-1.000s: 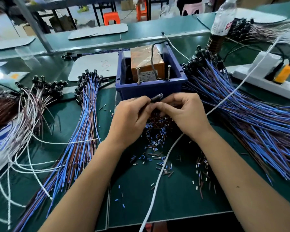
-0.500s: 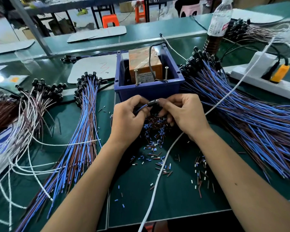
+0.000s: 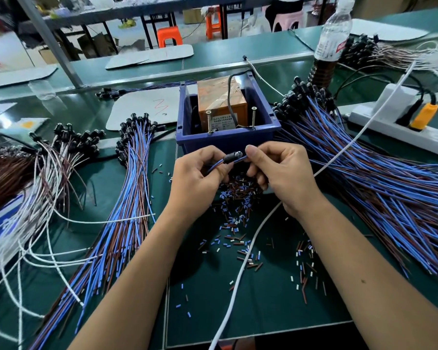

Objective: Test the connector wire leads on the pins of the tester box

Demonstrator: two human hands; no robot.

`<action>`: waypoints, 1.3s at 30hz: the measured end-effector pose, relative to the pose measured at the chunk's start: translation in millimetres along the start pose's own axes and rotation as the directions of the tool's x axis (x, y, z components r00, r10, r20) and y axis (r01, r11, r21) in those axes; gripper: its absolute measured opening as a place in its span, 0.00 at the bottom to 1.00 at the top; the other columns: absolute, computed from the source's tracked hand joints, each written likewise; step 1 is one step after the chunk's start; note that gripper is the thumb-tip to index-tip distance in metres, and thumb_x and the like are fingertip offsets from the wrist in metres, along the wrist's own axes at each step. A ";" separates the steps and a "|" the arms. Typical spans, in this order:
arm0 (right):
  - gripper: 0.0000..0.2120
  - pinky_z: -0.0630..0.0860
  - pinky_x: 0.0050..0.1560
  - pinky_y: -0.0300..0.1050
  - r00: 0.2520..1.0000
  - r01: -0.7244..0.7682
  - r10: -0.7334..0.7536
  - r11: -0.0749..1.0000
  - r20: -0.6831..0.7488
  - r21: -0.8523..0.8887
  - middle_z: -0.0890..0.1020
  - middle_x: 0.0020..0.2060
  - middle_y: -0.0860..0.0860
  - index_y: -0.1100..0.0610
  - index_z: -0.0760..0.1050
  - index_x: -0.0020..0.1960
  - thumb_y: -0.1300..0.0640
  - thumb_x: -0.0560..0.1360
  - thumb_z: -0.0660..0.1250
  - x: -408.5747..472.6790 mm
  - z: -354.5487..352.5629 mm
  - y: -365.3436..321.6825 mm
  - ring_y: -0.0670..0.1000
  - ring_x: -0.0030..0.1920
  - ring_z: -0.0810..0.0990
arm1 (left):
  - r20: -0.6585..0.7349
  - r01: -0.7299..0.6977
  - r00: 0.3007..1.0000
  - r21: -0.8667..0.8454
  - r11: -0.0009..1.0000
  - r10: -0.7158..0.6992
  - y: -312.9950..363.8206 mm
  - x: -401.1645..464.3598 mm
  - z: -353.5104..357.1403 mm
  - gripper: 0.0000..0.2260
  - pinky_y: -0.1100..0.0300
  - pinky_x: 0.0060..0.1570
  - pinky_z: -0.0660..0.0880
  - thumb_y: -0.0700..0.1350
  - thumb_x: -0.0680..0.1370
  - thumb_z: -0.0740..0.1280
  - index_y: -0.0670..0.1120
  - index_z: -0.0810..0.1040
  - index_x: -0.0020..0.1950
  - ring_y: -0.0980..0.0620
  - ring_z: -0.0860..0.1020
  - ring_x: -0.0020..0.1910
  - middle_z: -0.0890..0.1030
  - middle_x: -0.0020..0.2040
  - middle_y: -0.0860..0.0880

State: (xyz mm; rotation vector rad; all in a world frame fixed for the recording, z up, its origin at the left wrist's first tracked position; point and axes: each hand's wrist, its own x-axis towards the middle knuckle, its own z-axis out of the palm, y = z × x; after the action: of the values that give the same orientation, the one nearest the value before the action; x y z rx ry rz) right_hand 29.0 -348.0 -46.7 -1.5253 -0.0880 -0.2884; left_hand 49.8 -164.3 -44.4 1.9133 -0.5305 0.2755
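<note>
Both hands pinch one connector lead: left hand (image 3: 197, 173), right hand (image 3: 278, 170); advise separating bare ends before touching screw pins (image 3: 209, 121).

Left hand (image 3: 196, 176) and right hand (image 3: 280, 173) pinch one connector wire (image 3: 234, 157) between them, just in front of the blue tester box (image 3: 228, 140) at the table (image 3: 276, 299) centre; two upright pins (image 3: 208, 121) stand at the box's near wall; the wire's lead tips are hidden, apparently within the fingers; cut insulation bits (image 3: 235, 198) lie beneath the hands; blue-brown wire bundles (image 3: 379, 173) fan toward the right edge; a power strip (image 3: 395, 130) sits at the far right.
</note>
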 end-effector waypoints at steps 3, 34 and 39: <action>0.11 0.69 0.27 0.36 0.998 0.069 -0.069 0.997 -0.013 -0.030 0.82 0.29 0.54 0.58 0.84 0.42 0.54 0.80 0.73 -0.6 -0.9 -0.8 0.47 0.25 0.73 | 0.029 -0.031 0.999 -0.009 0.999 0.031 4.9 -0.8 0.5 0.08 0.68 0.35 0.67 0.36 0.78 0.71 0.44 0.80 0.40 0.60 0.72 0.32 0.79 0.32 0.49; 0.07 0.66 0.24 0.38 0.998 0.068 -0.062 0.961 -0.032 0.269 0.82 0.36 0.55 0.52 0.79 0.47 0.57 0.84 0.66 -5.6 15.7 -10.0 0.49 0.25 0.71 | -0.464 -0.185 0.860 0.103 0.977 0.212 20.2 -7.9 18.1 0.03 0.59 0.40 0.76 0.36 0.78 0.74 0.43 0.87 0.46 0.51 0.79 0.42 0.80 0.42 0.48; 0.07 0.67 0.24 0.39 0.970 0.182 -0.135 0.954 -0.201 0.237 0.86 0.41 0.57 0.55 0.72 0.50 0.59 0.86 0.61 -2.2 10.3 -11.4 0.50 0.23 0.71 | -0.574 -0.168 0.792 0.124 0.978 0.209 18.3 -8.5 12.2 0.05 0.55 0.32 0.71 0.41 0.81 0.71 0.42 0.86 0.47 0.50 0.77 0.32 0.81 0.36 0.50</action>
State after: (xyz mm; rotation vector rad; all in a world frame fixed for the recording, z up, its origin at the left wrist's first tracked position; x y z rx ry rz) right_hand 25.4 -337.7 -35.7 -1.2326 -0.0992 -0.5259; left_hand 32.9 -179.3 -38.0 1.7138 -0.2905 0.9923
